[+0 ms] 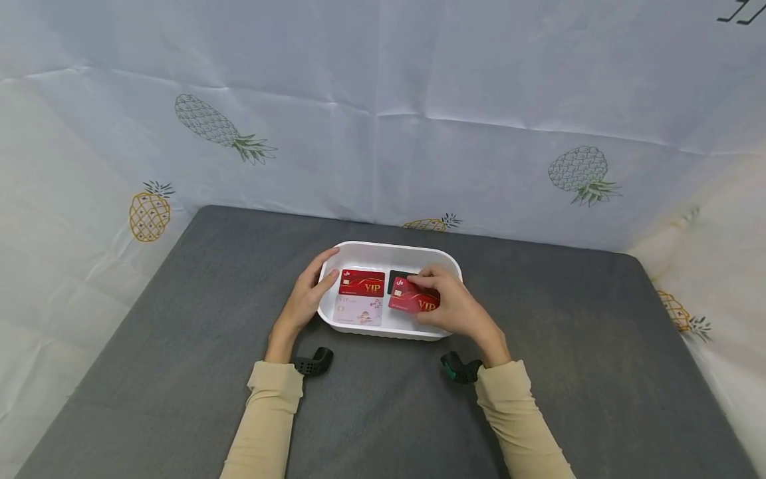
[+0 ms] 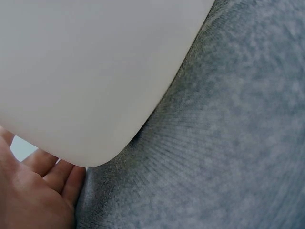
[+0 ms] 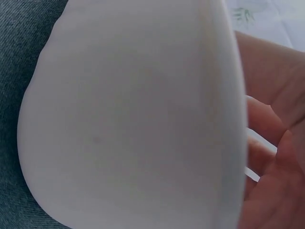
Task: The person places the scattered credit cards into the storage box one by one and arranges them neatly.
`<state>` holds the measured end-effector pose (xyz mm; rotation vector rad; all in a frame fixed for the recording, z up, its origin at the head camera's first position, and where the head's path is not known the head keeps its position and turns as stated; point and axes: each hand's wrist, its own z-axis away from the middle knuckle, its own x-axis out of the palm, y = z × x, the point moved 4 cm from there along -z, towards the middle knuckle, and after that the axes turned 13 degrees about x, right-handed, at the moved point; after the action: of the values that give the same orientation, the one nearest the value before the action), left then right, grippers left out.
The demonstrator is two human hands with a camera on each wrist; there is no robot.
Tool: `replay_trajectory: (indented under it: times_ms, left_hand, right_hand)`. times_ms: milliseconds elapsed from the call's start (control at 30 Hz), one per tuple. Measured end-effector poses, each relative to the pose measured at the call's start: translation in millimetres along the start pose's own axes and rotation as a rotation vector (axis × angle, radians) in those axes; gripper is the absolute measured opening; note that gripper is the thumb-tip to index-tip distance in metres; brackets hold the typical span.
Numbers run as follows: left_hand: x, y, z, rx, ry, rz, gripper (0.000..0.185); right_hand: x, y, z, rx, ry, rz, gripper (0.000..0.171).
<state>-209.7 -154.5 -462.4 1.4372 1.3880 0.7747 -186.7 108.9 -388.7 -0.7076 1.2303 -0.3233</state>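
Note:
A white plastic tray (image 1: 397, 254) with rounded corners stands on the grey cloth. My left hand (image 1: 302, 298) holds its left end, thumb over the rim and fingers along the outer wall; the left wrist view shows the fingers (image 2: 57, 174) behind the tray's corner. In the tray's right half, my right hand (image 1: 456, 305) pinches a red VIP card (image 1: 409, 297) by its right side. Partly under that card lies a dark card (image 1: 392, 279). On the left, another red VIP card (image 1: 362, 283) lies above a pale pink VIP card (image 1: 358, 311). The tray wall (image 3: 128, 114) hides the right fingertips in the right wrist view.
A dark grey cloth (image 1: 179, 372) covers the table all round the tray. Behind it hangs a pale curtain (image 1: 335, 166) printed with pineapples. Black devices (image 1: 314, 362) are strapped at both wrists, close to the tray's front.

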Motion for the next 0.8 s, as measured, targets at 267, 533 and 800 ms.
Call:
replay_trajectory:
  times_ms: [267,533,800]
  left_hand:
    - [-0.1,-0.7,-0.2,-0.003,0.003,0.006,0.053]
    - [-0.1,-1.3,0.5,-0.001,0.008,0.005,0.052]
    - [0.0,1.6,0.2,-0.004,0.004,0.004,0.052]
  right_hand:
    - [7,4,-6,0.011,-0.081,0.052,0.063]
    - [13,5,-14,-0.012,-0.147,0.078,0.062]
    - [17,7,-19,-0.008,-0.183,0.108,0.061]
